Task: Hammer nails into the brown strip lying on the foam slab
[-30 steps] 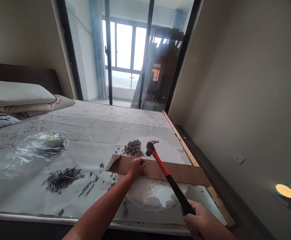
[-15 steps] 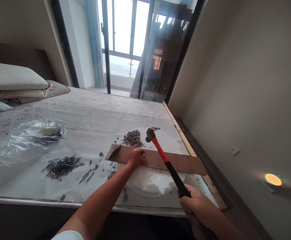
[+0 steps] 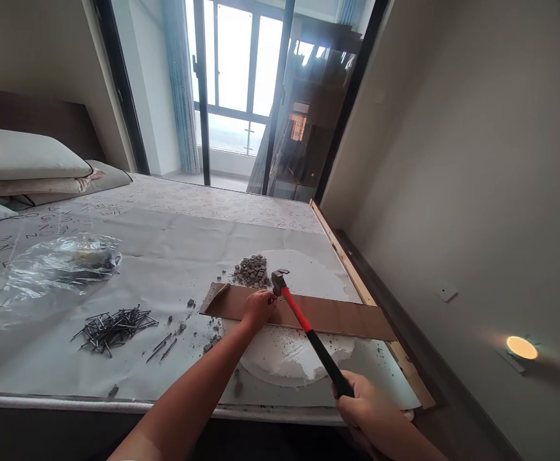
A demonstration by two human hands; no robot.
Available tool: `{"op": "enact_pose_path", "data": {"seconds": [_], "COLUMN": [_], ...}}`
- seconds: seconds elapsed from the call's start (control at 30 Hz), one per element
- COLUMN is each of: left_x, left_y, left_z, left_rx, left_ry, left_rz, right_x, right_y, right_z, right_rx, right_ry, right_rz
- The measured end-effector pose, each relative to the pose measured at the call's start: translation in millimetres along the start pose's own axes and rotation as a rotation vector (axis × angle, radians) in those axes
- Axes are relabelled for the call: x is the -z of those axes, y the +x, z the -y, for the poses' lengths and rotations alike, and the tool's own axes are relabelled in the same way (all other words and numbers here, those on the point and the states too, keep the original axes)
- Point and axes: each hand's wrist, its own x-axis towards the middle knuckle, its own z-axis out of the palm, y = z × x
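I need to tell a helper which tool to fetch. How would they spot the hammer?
On the paper-covered bed, find the long brown board. The red-and-black-handled hammer crosses it, gripped by the right hand; nothing else is red.

The hammer [image 3: 304,323], gripped by the right hand [image 3: 364,410], came down from its raised position; its head dropped onto the brown board [image 3: 337,317] just beside the left hand [image 3: 257,307] fingertips.
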Motion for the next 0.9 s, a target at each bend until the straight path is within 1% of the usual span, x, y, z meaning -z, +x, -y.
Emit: {"op": "enact_pose_path", "data": {"seconds": [0.1,0.2,0.37,0.6,0.77,0.9], "left_x": [0.4,1.1,0.3,0.4,1.8,5.7], "left_y": [-1,0,0,1,2,2], "left_z": [0,-1,1,1,0,1], "left_rx": [-0.019,-0.009,0.005,-0.015,-0.008,-0.011], "left_ry": [-0.022,-0.026,0.037,0.024,0.012,-0.082], "left_rz": [-0.010,-0.004,0.017,0.030,0.044,0.007], "right_x": [2,2,-6,-1,-5,0], "right_y": [-2,-1,9,6,12,10], "right_z": [3,2,-7,-8,-20,-18], "right_rx": [0.042,0.068,-0.011,0.046,0.014,0.030], "right_ry": [0.011,0.063,0.106,0.130,0.129,0.092], "right_rz": [-0.012,-0.010,0.048,-0.013,0.026,-0.033]}}
